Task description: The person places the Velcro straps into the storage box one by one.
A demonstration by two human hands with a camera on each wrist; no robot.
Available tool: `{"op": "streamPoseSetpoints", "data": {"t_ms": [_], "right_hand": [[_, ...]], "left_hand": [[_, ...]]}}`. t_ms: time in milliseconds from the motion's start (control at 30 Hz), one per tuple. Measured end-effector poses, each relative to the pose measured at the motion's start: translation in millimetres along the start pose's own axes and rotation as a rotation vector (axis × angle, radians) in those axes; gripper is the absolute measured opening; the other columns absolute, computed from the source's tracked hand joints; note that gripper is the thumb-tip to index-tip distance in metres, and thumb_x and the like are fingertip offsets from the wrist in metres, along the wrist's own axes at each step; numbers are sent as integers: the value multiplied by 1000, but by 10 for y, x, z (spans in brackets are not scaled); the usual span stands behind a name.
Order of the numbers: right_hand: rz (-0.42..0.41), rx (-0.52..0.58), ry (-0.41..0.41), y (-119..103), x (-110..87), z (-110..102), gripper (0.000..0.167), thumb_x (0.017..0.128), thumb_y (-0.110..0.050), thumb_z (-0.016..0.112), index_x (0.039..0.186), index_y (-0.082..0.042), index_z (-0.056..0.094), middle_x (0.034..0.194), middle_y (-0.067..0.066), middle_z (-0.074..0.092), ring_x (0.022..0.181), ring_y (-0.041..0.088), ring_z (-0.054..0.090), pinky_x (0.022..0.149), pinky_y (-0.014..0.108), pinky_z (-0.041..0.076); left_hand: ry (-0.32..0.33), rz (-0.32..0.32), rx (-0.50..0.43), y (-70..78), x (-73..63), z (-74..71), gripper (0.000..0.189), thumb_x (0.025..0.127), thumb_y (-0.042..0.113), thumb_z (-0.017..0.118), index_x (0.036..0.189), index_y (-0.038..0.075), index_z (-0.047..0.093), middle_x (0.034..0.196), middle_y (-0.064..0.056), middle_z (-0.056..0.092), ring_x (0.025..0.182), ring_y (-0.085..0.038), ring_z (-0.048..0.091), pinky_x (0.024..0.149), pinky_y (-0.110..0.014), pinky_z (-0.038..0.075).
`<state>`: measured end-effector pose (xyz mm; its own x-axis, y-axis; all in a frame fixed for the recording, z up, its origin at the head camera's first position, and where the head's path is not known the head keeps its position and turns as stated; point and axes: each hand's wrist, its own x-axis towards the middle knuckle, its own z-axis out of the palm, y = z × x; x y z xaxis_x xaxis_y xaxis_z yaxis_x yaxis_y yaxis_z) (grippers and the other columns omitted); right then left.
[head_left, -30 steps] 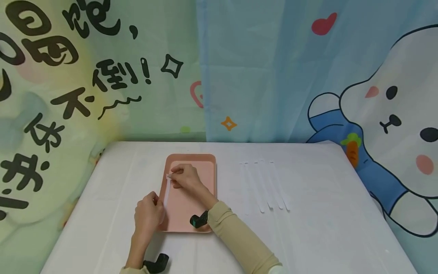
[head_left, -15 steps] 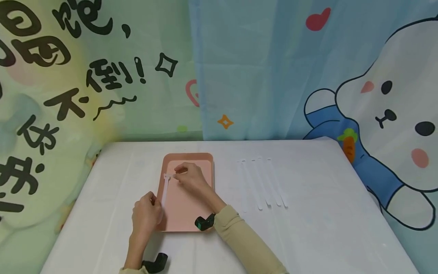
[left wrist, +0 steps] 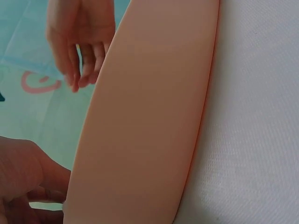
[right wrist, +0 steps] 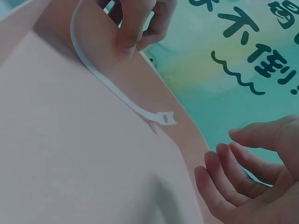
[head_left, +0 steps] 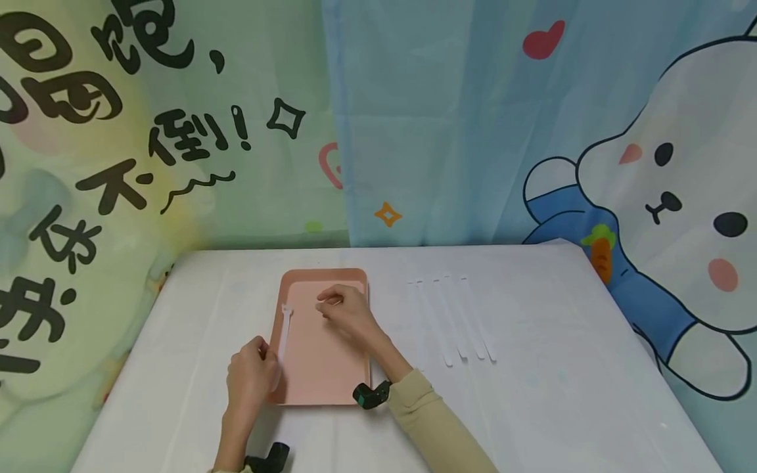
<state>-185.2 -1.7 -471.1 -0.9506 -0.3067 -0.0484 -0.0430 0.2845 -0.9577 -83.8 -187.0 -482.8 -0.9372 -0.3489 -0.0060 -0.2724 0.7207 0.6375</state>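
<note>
Your left grip [head_left: 251,376]: fingers bent at the tray's [head_left: 319,368] left rim; can't tell whether they hold anything. White strap [head_left: 284,336] along tray's left side, slotted head free. Your right grip [head_left: 350,316]: loosely parted, empty, above tray. Probably positioning the strap; next, settle it flat.

In the head view you get soft, even light, with the tabletop [head_left: 568,368] pale and the backdrop [head_left: 414,144] softly lit; you cannot tell where the lamp sits. Your left forearm [head_left: 233,430] drops a faint, soft-edged shadow to its right at lower centre, and the thin strips [head_left: 451,320] right of centre nearly wash out. Both wrist views look dimmer and teal-tinged. At left wrist, the wall of the tray [left wrist: 140,112] is shaded and its edges bow. At right wrist, the white strip [right wrist: 114,90] reads clearly — a blurry dark shadow smudges the lower centre.
</note>
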Motion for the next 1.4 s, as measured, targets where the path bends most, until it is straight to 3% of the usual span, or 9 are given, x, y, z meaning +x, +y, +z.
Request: {"op": "streamPoseSetpoints", "data": {"t_ms": [267,500,800,900,1133,1400], "right_hand": [[-33,18,56,71,-82,-103,19,95,-10,69,109,2,73,98,16,75,85,30,74,71,27,57],[-45,42,147,97,-140,-207,14,93,-5,70,105,2,74,91,15,74,79,28,74,69,28,57],[-62,90,201,175,-209,-371,15,93,-1,69,106,5,74,92,19,74,79,35,73,73,46,60],[-50,75,215,208,-226,-439,16,93,-1,68,107,6,74,91,18,74,78,34,73,72,44,60],[4,-6,246,351,-218,-581,18,93,-4,69,108,3,75,89,13,75,76,32,71,66,25,55],[33,-108,291,530,-213,-767,15,92,-5,70,105,0,76,89,11,75,74,21,70,69,23,52]], "left_hand": [[17,2,1,-21,-10,11,16,89,2,56,73,5,56,59,-6,51,56,-24,50,47,-35,33],[18,13,-10,-12,-20,12,17,90,2,56,73,5,56,59,-5,50,55,-23,48,47,-34,32],[10,-1,-12,-14,-26,13,16,89,3,55,73,6,56,59,-5,50,56,-23,48,47,-34,32],[6,-6,-22,-16,-26,11,17,89,3,54,73,6,56,58,-4,49,55,-22,47,47,-33,31],[9,4,-34,-5,-33,-8,16,89,2,55,74,4,57,58,-4,49,53,-21,46,46,-33,31],[7,4,-36,-11,-32,-7,15,90,2,56,76,1,60,61,-8,54,54,-21,48,47,-33,33]]}}
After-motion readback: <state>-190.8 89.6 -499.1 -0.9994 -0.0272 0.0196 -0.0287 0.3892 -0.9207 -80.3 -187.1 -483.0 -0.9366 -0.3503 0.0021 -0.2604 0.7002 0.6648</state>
